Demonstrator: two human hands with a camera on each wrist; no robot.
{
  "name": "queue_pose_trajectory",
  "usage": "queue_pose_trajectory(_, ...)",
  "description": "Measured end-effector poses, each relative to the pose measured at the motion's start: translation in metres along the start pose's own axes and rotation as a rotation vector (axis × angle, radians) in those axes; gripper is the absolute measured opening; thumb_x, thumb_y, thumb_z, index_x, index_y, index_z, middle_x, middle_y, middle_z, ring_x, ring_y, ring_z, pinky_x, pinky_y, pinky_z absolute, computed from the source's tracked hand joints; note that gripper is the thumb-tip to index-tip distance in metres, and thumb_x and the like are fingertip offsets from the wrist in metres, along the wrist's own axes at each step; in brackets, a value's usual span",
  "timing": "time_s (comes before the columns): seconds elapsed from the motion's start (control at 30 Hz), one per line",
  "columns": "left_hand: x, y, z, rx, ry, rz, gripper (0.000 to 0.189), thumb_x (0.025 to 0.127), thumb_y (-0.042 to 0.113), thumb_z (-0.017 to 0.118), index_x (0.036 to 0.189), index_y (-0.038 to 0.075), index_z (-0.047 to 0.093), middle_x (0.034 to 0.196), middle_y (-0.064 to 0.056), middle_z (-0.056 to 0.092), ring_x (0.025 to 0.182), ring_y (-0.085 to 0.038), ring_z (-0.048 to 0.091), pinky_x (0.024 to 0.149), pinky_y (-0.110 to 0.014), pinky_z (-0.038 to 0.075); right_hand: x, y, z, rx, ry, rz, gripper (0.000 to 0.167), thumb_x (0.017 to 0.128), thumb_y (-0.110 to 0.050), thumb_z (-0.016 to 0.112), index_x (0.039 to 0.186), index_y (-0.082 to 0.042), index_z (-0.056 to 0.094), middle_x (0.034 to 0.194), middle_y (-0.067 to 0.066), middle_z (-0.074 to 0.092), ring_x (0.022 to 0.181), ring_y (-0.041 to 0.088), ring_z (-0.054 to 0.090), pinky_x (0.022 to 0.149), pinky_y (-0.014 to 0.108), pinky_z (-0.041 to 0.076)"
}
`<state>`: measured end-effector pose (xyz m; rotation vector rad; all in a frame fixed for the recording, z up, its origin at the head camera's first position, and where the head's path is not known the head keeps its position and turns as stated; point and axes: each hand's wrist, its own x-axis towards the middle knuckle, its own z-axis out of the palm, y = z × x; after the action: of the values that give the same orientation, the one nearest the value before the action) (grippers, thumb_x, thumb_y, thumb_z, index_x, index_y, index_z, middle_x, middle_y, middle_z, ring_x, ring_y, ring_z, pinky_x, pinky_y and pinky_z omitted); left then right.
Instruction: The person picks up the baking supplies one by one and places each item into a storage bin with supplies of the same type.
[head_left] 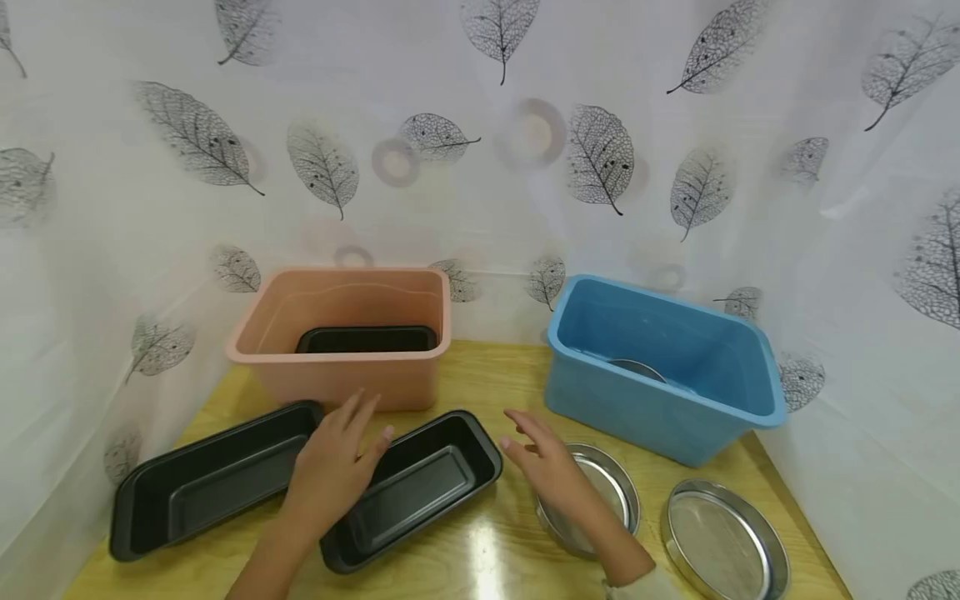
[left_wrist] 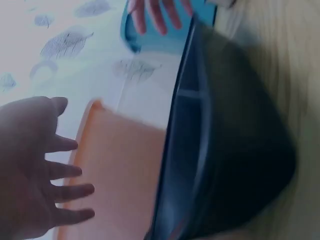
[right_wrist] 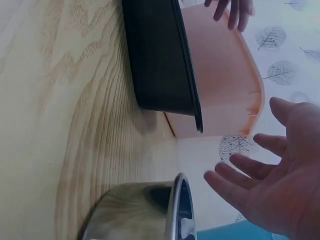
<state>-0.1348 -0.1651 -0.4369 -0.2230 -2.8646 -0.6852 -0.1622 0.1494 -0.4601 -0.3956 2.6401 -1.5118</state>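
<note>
My left hand (head_left: 337,458) hovers over the gap between two black loaf pans, fingers spread and holding nothing. One loaf pan (head_left: 217,479) lies at the left; the other loaf pan (head_left: 420,492) lies at the middle, its near-left side partly behind my hand and wrist. In the right wrist view, my right hand (right_wrist: 285,175) has its fingers extended and apart, with nothing in it. From the head it appears between the middle loaf pan and a round metal cake pan (head_left: 618,483), which the forearm partly covers. A second round cake pan (head_left: 727,542) sits farther right.
A pink bin (head_left: 337,379) stands at the back left with a black loaf pan (head_left: 367,339) inside. At the back right is a blue bin (head_left: 630,408) holding a round metal pan (head_left: 637,367). A leaf-patterned sheet (head_left: 465,217) surrounds the wooden table (head_left: 495,375).
</note>
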Motion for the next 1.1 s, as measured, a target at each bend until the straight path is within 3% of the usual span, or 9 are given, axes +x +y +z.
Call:
queue_pose_trajectory(0.13,0.002,-0.022,-0.025,-0.098,0.054,-0.033,0.064,0.106,0.053,0.039,0.158,0.015,0.036,0.163,-0.015,0.031,0.144,-0.046,0.033,0.101,-0.075,0.034,0.009,0.003,0.0,0.072,-0.071,-0.016,0.047,0.101,-0.029,0.062,0.147,-0.021,0.054,0.147,0.008,0.053,0.131,0.034,0.053,0.104,0.053,0.048)
queue_pose_trajectory(0.33,0.004,-0.057,-0.056,-0.248,0.211,-0.058,0.054,0.107,0.04,0.047,0.154,0.014,0.043,0.156,-0.019,0.042,0.139,-0.05,0.039,0.101,-0.073,0.033,0.023,0.007,0.001,0.076,-0.195,-0.014,0.048,0.103,-0.031,0.059,0.148,-0.016,0.052,0.149,0.016,0.052,0.132,0.035,0.053,0.103,0.053,0.05)
queue_pose_trajectory(0.5,0.012,-0.08,-0.078,-0.29,0.307,-0.095,0.049,0.107,0.034,0.049,0.15,0.008,0.048,0.152,-0.026,0.044,0.137,-0.056,0.035,0.104,-0.076,0.026,0.036,0.005,0.004,0.084,-0.234,-0.025,0.049,0.104,-0.028,0.058,0.148,-0.009,0.052,0.147,0.021,0.053,0.133,0.039,0.053,0.106,0.054,0.047)
queue_pose_trajectory(0.63,0.022,-0.102,-0.089,-0.309,0.375,-0.102,0.046,0.108,0.029,0.049,0.146,0.004,0.052,0.15,-0.029,0.046,0.135,-0.055,0.037,0.105,-0.075,0.027,0.046,0.003,0.009,0.107,-0.254,-0.004,0.044,0.105,-0.02,0.056,0.147,-0.008,0.052,0.147,0.018,0.055,0.132,0.037,0.054,0.107,0.052,0.046)
queue_pose_trajectory(0.73,0.028,-0.12,-0.096,-0.324,0.36,-0.138,0.047,0.109,0.03,0.045,0.149,0.004,0.048,0.15,-0.03,0.044,0.133,-0.054,0.04,0.102,-0.073,0.033,0.052,0.004,0.013,0.134,-0.289,0.032,0.044,0.105,-0.016,0.054,0.149,-0.008,0.051,0.149,0.013,0.054,0.132,0.033,0.054,0.108,0.05,0.046)
queue_pose_trajectory(0.87,0.038,-0.141,-0.102,-0.364,0.273,-0.218,0.053,0.109,0.036,0.039,0.155,0.008,0.04,0.155,-0.029,0.038,0.133,-0.055,0.04,0.099,-0.071,0.037,0.058,0.008,0.016,0.157,-0.33,0.051,0.046,0.105,-0.013,0.054,0.15,-0.006,0.048,0.151,0.014,0.051,0.133,0.033,0.052,0.105,0.045,0.049)
queue_pose_trajectory(0.93,0.044,-0.149,-0.103,-0.393,0.22,-0.262,0.057,0.109,0.04,0.037,0.158,0.011,0.036,0.157,-0.028,0.036,0.133,-0.053,0.043,0.099,-0.07,0.04,0.061,0.011,0.017,0.174,-0.348,0.058,0.047,0.105,-0.011,0.053,0.151,-0.006,0.047,0.152,0.017,0.05,0.135,0.034,0.05,0.105,0.044,0.05)
queue_pose_trajectory(1.1,0.061,-0.16,-0.104,-0.433,0.109,-0.295,0.059,0.11,0.041,0.034,0.16,0.01,0.029,0.158,-0.027,0.035,0.129,-0.044,0.051,0.102,-0.057,0.047,0.069,0.013,0.02,0.229,-0.379,0.114,0.047,0.104,-0.007,0.051,0.151,-0.008,0.047,0.153,0.019,0.047,0.139,0.034,0.046,0.105,0.044,0.051)
